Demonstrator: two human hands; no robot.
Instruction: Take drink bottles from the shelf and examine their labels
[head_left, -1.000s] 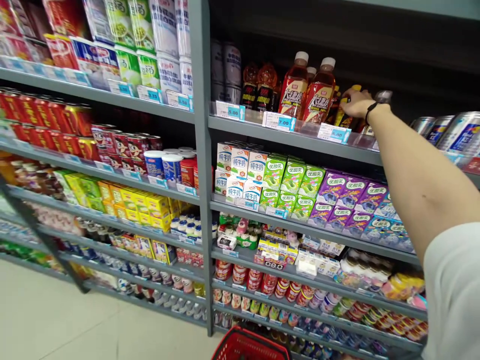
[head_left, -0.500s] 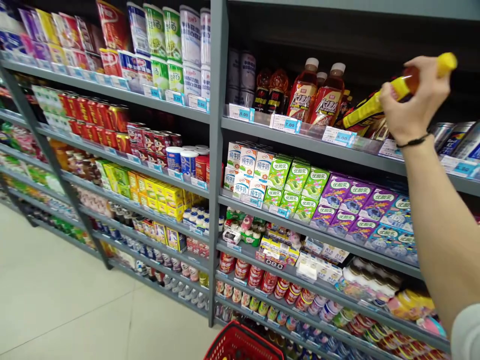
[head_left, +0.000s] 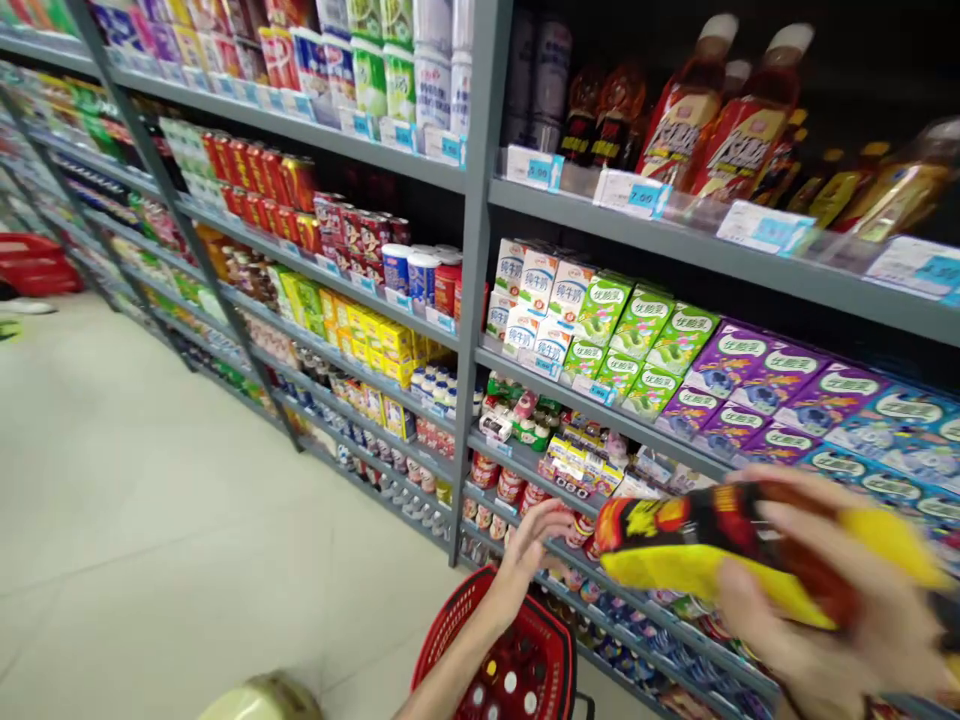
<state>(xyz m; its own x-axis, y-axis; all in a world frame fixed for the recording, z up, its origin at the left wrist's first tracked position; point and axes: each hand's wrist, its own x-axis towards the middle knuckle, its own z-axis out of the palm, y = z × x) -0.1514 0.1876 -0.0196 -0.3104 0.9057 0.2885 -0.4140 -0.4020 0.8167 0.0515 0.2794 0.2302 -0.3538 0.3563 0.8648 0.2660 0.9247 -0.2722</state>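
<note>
My right hand is wrapped round a drink bottle with a black, red and yellow label and a yellow cap. The bottle lies nearly level in the air in front of the lower shelves, its base pointing left. Motion blurs the hand and the cap end. My left hand reaches up over the red shopping basket, fingers loosely curved and apart, holding nothing. A gap separates its fingertips from the bottle base. Several bottles with white, dark and yellow caps stand inside the basket, partly covered by my left forearm.
Grey shelves hold cans, milk cartons and small bottles. Large red-labelled bottles stand on the upper right shelf above price tags. A rounded beige object is on the pale floor at the bottom. Another red basket appears far left.
My right hand has brought the bottle down from the upper shelf, turning its base left. My left hand has come into view above the basket. The view has shifted, showing more of the basket.
</note>
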